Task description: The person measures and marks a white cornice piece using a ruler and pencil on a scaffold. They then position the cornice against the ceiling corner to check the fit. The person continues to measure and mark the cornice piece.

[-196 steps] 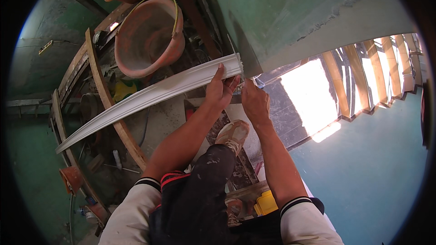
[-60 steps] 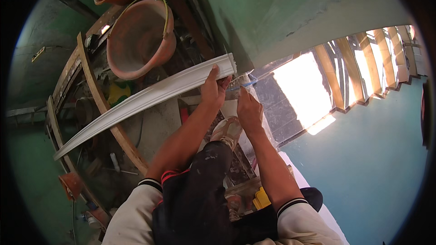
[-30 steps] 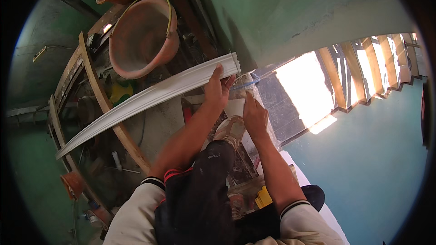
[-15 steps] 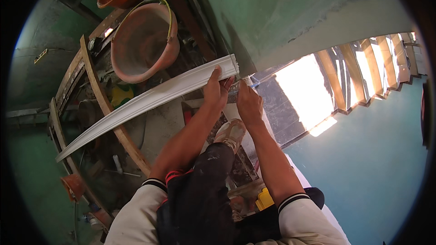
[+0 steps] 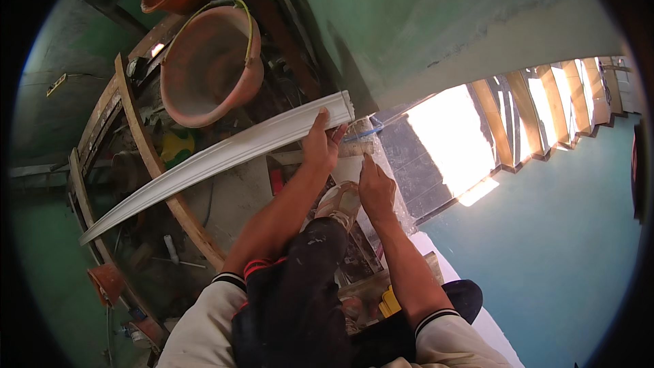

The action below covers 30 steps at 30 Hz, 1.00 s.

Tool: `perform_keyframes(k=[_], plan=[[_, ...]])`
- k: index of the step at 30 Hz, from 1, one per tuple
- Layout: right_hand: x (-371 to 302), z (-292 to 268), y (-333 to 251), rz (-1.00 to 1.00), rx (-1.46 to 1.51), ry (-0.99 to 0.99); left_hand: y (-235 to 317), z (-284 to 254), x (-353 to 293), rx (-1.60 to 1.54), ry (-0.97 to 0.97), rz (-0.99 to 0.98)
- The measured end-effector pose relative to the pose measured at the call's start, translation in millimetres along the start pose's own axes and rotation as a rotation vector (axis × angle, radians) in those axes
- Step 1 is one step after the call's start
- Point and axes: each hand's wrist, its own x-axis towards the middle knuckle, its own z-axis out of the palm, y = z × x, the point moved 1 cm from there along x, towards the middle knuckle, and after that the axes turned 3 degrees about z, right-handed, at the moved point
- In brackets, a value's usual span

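White moulding (image 5: 225,157) runs lower-left to upper-right, gripped near its upper end by the left hand (image 5: 321,146); a tool (image 5: 357,135) is pinched by the right hand (image 5: 376,187).

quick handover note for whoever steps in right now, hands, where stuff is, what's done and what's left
Left hand: grips the long white moulding strip near its end by the green wall.
Right hand: holds a small tool with a blue part at that end; what kind is unclear.
Nearby: large orange bucket on the wooden frame to the left; a shoe braced below the hands.
Done: strip lifted and steadied.
Left: the work at the strip's end appears unfinished, and the strip is not fixed anywhere.
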Motion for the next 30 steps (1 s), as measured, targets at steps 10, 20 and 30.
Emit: perform_keyframes(k=[10,20,30], plan=[[-13,8,10,-0.022,0.014,0.054,2,4,-1,0.014,-0.003,-0.009],[5,1,-6,-0.034,0.054,0.102,1,4,-9,0.035,0.013,-0.007],[26,-6,-17,0.013,0.019,0.009,0,-4,-3,0.005,-0.056,-0.003]])
